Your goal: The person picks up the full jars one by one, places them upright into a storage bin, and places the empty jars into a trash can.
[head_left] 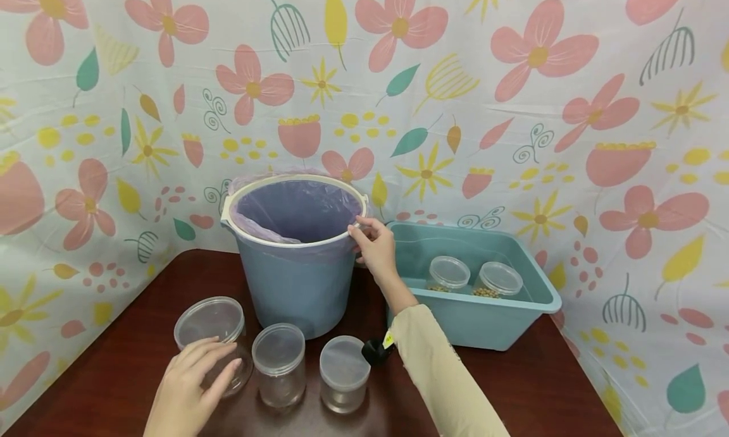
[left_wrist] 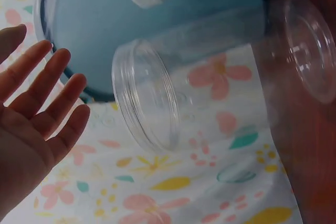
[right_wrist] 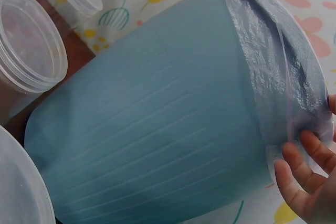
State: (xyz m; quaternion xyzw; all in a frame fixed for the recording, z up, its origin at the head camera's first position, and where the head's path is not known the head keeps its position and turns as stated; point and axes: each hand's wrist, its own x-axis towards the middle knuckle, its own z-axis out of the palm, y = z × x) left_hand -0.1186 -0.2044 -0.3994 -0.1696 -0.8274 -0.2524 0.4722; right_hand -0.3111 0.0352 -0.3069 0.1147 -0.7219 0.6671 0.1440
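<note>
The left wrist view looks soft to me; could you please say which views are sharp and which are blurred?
Head view: sharp and evenly lit, the blue plastic bucket crisp. Left wrist view: the clear plastic jar is smeared and hazy, the left hand soft. Right wrist view: the bucket wall is fairly sharp, the near lids blurred.

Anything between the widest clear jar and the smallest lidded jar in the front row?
Yes: one middle jar stands between the wide jar and the small jar, in the head view.
</note>
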